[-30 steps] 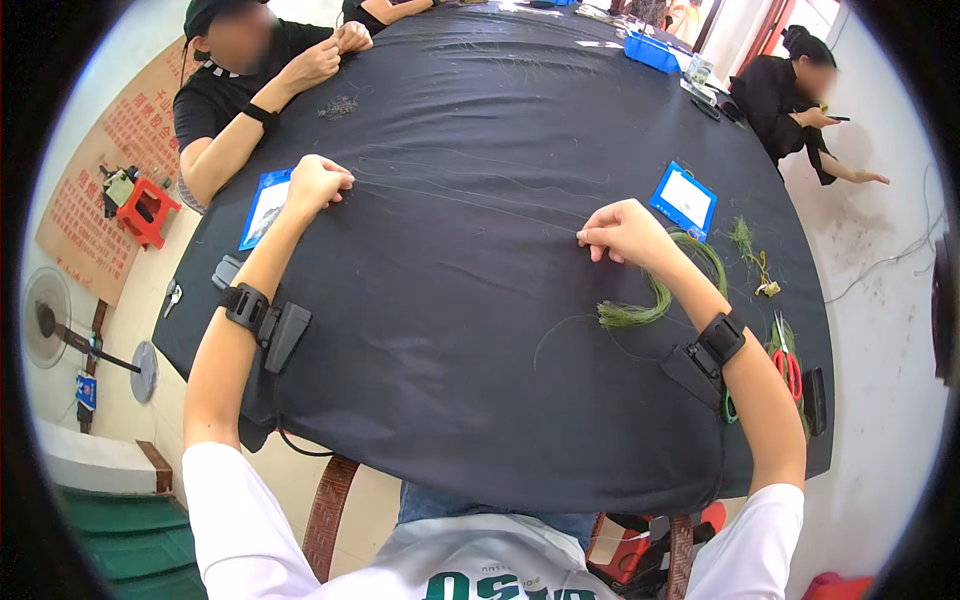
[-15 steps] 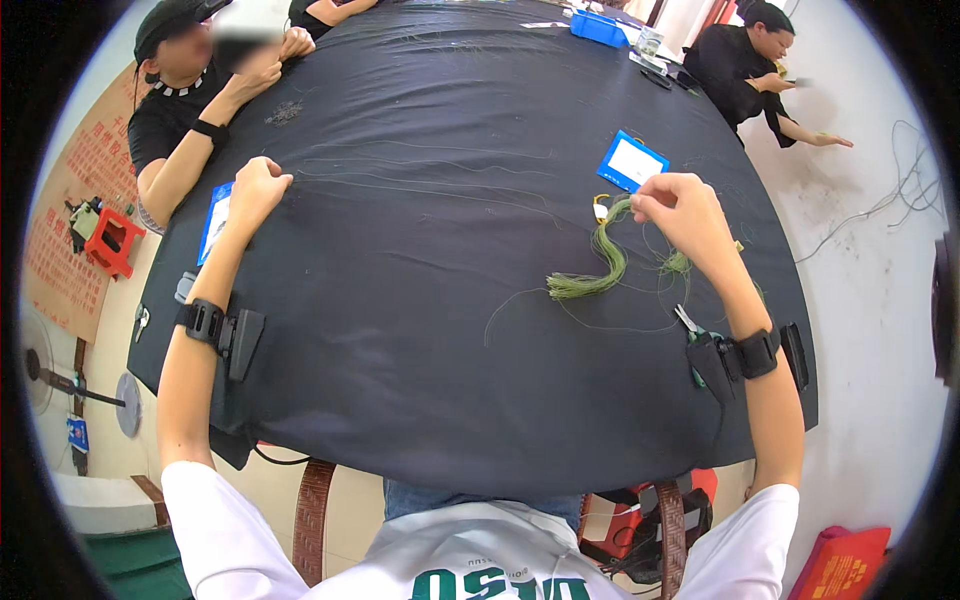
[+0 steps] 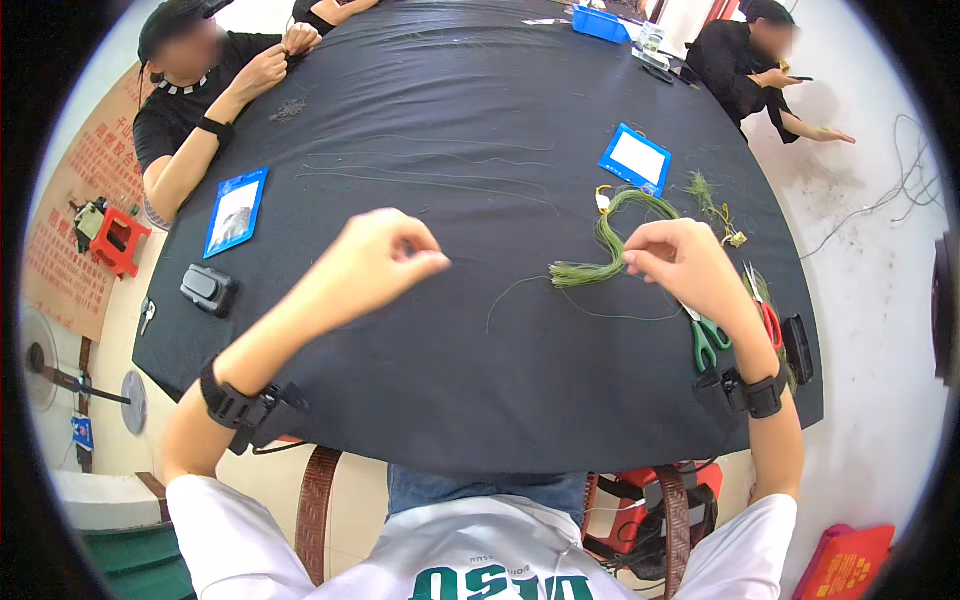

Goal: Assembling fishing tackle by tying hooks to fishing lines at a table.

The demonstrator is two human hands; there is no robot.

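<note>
My left hand [image 3: 380, 262] hovers over the middle left of the black-covered table, thumb and forefinger pinched. My right hand [image 3: 680, 258] is pinched too, beside the curved bundle of thin green strands [image 3: 606, 240]. Anything as fine as a strand between either set of fingertips is too small to make out. The bundle has a yellow tie and a white tag [image 3: 603, 201]. Several single strands [image 3: 430, 160] lie loosely stretched across the table beyond my hands. Green-handled scissors [image 3: 706, 340] and red-handled scissors [image 3: 770, 325] lie by my right wrist, partly covered by it.
Blue-and-white pouches lie at the left [image 3: 236, 212] and far right [image 3: 636, 160]. A dark small device [image 3: 208, 289] and keys [image 3: 149, 315] sit near the left edge. Across the table stands a blue bin [image 3: 600, 24]. Co-workers are at the far left and far right.
My left hand has come right and nearer, uncovering the left pouch and the dark device. My right hand has dropped nearer to me, leaving more of the green bundle and scissors visible.
</note>
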